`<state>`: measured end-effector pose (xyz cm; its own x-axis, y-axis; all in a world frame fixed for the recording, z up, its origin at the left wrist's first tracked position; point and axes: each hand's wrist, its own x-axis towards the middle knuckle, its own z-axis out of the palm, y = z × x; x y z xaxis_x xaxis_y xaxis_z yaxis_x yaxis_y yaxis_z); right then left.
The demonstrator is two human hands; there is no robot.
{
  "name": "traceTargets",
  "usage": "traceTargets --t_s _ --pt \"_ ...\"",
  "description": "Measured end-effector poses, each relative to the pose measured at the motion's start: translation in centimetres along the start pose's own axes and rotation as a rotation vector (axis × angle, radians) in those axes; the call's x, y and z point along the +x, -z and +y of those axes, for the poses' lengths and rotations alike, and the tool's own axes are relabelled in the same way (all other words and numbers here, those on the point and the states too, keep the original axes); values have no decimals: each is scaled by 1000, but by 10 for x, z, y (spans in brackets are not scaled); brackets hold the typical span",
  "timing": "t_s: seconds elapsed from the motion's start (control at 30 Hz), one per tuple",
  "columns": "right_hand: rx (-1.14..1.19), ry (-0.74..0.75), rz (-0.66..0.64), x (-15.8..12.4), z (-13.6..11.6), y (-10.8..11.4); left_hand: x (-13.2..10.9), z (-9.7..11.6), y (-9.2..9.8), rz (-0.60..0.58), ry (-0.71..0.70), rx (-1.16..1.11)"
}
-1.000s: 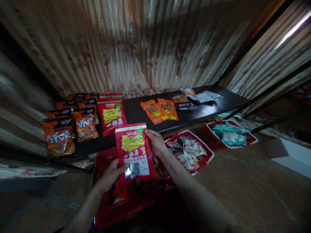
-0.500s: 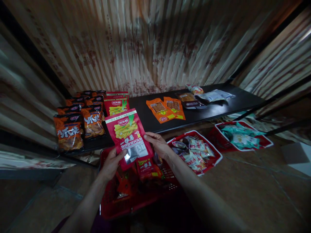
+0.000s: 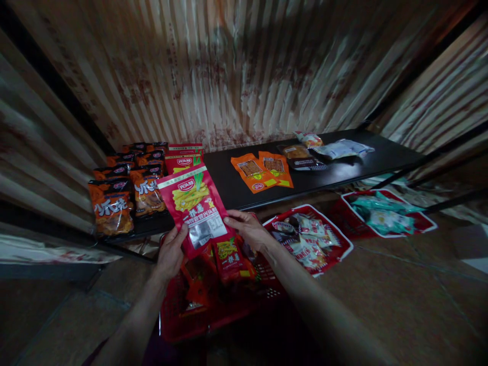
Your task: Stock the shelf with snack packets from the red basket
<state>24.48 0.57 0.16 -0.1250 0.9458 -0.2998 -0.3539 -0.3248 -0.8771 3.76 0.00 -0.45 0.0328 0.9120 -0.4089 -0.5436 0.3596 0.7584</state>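
Note:
A red snack bag point(image 3: 192, 201) with yellow sticks and a green stalk printed on it is held up between both hands, tilted, above the near basket. My left hand point(image 3: 171, 254) pinches its lower left edge, thumb on the front. On the right edge, my right hand point(image 3: 246, 229) grips with the thumb in front. Behind it, similar red bags point(image 3: 183, 158) stand on the black shelf point(image 3: 224, 190), partly covered by the held one. Below my hands, the red basket point(image 3: 183, 325) contains another red bag point(image 3: 231, 259) and orange packets point(image 3: 200, 284).
Orange and black snack bags point(image 3: 112, 206) stand in rows at the shelf's left. Two orange packets point(image 3: 263, 170) lie mid-shelf; a brown packet point(image 3: 301, 157) and a white packet point(image 3: 345, 148) lie further right. Red baskets with white-red packets point(image 3: 312, 239) and green packets point(image 3: 389, 213) sit on the floor.
The held bag has moved slightly left and up towards the red bags on the shelf, with both hands still on it. The view has shifted a little.

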Motion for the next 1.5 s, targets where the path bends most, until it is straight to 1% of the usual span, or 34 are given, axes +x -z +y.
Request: traceTargets --t_s 0.07,0.13,0.2,0.33,0.4,0.43,0.5,0.57,0.6,0.63,0.7,0.77,0.83,0.93,1.07,1.13,1.2,1.23,1.3,1.37,1.43,1.5 --pt "-39 2 -48 -1 1 1 2 3 -2 20 -31 -37" --pt "-79 28 -62 -1 3 1 2 6 -5 39 -46 -57" --pt "-109 58 -46 1 6 2 0 8 -7 48 -38 -65" --pt "-156 81 -42 3 9 4 -4 10 -8 23 -7 -61" --pt "-222 78 -32 3 9 4 -4 10 -7 35 -6 -53" --pt "-277 93 -7 3 9 3 -4 9 -6 40 -12 -47" --pt "-459 205 99 2 7 1 -2 6 -5 37 -35 -21" --pt "-703 414 213 -1 5 -2 0 2 -4 21 -67 30" --pt "-819 526 244 -3 3 -4 1 0 -4 9 -81 63" --pt "-917 626 244 -5 2 -6 1 -2 -5 -8 -89 97" --pt "-1042 770 167 -9 2 -11 0 -6 -6 -57 -104 160" --pt "-1092 852 72 -10 5 -14 -2 -9 -9 -109 -131 219" --pt "-1110 881 16 -10 9 -17 -4 -11 -12 -155 -171 276" --pt "-1107 866 0 -9 14 -17 -7 -13 -14 -217 -209 316" --pt "-1067 812 -18 -14 13 -17 -12 -14 -15 -305 -185 264" --pt "-1021 772 -51 -19 11 -17 -16 -11 -16 -351 -160 245" --pt "-936 732 -116 -24 8 -17 -19 -6 -17 -374 -190 296" --pt "-874 702 -160 -27 6 -18 -19 -4 -18 -371 -240 361" --pt "-715 609 -246 -33 1 -19 -19 -2 -20 -336 -383 540" --pt "-542 466 -303 -38 -3 -21 -18 -3 -20 -292 -530 733" --pt "-396 311 -307 -41 -6 -23 -17 -7 -19 -258 -655 900" --pt "-256 178 -257 -42 -6 -24 -16 -12 -17 -242 -759 1030"
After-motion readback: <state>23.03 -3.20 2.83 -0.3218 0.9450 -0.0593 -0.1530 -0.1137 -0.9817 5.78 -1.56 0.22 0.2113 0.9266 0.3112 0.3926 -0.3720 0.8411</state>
